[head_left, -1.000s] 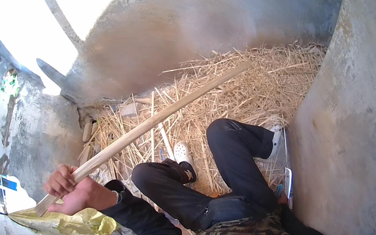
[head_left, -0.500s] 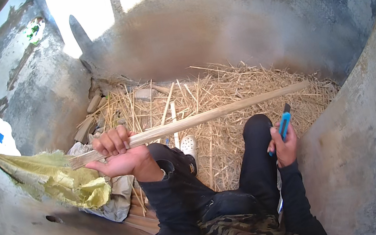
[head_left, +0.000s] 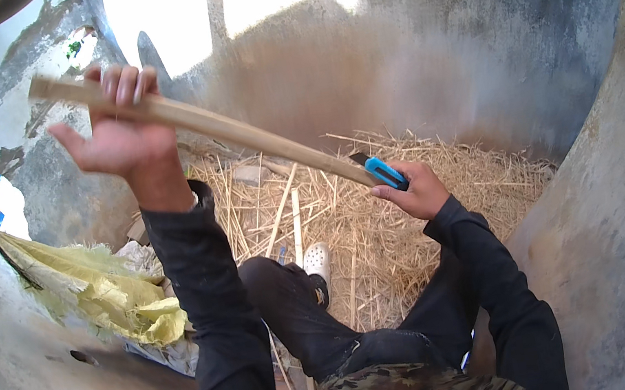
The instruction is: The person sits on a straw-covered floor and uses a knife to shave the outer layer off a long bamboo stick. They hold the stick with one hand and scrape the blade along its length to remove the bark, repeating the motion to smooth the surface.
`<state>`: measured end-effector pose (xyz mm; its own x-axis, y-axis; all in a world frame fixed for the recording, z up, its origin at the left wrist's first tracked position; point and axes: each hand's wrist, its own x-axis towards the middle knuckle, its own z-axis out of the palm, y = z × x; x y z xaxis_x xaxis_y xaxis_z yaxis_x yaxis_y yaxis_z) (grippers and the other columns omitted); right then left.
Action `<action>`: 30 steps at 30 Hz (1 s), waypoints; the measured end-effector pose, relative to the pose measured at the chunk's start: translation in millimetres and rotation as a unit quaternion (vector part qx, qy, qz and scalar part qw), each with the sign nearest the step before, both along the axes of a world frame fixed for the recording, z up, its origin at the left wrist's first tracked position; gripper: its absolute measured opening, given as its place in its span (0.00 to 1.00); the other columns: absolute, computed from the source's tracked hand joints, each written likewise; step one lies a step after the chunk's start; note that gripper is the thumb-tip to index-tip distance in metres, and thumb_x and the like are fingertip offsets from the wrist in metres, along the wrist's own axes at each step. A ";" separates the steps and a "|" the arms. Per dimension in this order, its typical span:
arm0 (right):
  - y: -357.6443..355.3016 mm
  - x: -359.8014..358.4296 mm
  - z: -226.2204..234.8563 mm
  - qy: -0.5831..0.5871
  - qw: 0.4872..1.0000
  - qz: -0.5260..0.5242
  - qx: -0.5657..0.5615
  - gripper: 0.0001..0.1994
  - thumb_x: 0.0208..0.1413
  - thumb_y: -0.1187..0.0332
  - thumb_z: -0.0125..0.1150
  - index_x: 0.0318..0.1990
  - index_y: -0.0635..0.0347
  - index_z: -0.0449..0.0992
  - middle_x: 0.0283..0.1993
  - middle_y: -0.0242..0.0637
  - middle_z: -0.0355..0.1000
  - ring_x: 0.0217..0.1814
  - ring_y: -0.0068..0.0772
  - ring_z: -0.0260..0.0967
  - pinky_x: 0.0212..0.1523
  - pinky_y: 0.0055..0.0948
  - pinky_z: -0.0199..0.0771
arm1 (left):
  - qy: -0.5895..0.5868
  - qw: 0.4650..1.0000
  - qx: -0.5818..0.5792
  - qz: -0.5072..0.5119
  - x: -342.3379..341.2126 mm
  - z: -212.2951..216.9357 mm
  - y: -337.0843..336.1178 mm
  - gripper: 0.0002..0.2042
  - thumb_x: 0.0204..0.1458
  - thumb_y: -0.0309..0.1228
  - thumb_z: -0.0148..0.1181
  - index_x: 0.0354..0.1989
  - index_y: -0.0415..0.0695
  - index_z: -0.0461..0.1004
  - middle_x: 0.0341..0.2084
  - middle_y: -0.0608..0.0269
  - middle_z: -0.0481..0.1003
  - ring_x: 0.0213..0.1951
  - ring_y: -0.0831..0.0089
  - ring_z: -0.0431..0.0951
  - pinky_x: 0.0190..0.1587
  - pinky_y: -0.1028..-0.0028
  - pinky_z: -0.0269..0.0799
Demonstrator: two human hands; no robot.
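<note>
A long pale wooden stick (head_left: 236,131) slants across the view, its left end raised and its right end lower. Around its upper part curl the fingers of my left hand (head_left: 124,131), with the thumb sticking out to the side. My right hand (head_left: 417,192) grips a blue utility knife (head_left: 385,172) whose dark blade points up and left beside the stick's lower end. The fingers under the knife are partly hidden, and that end of the stick meets the right hand.
Straw and thin split sticks (head_left: 384,224) cover the floor. A yellow woven sack (head_left: 86,274) hangs over the low wall at left. Concrete walls (head_left: 469,45) close in on the far side and right. A white clog (head_left: 316,260) is on my foot.
My left hand has lifted its end of the stick, tilting it down to the right. My right hand has moved left and up, bringing the knife to the stick's far end.
</note>
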<state>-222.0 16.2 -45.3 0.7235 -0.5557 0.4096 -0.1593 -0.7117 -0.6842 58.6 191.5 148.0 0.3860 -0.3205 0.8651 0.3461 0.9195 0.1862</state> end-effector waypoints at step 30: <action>-71.1 -67.3 -14.6 -0.403 0.814 0.003 0.417 0.19 0.40 0.75 0.40 0.44 0.66 0.65 0.26 0.39 0.63 0.23 0.33 0.63 0.27 0.33 0.69 | -0.265 0.749 0.607 0.007 -146.9 -229.0 9.4 0.13 0.64 0.36 0.43 0.41 0.38 0.68 0.18 0.68 0.69 0.15 0.85 0.65 0.18 0.84 0.60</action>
